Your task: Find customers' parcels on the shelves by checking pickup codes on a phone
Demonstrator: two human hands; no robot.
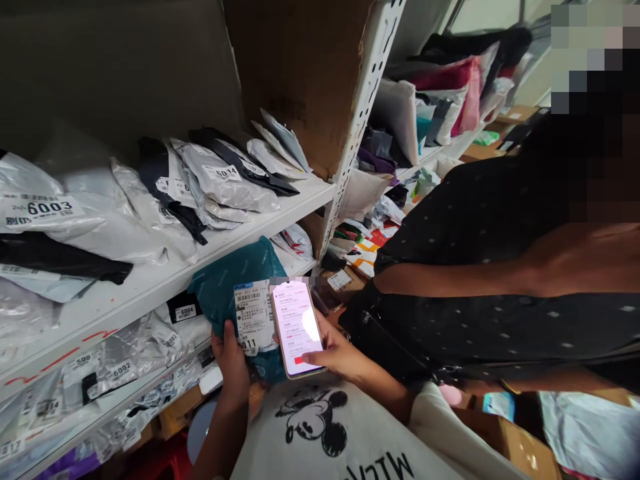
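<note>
My left hand (231, 363) grips a teal mailer parcel (227, 283) from below, thumb beside its white shipping label (254, 319). My right hand (337, 357) holds a smartphone (295, 327) upright just right of the label, thumb resting on the lit screen near a red button. Both hands are raised in front of my white printed shirt (330, 433).
A white metal shelf (165, 267) on the left carries several grey, white and black mailer bags with numbered labels. A perforated upright (357, 113) divides it from more parcel-filled shelves. Another person in a dark dotted top (500, 267) stands close on the right. Cardboard boxes (515, 443) sit below.
</note>
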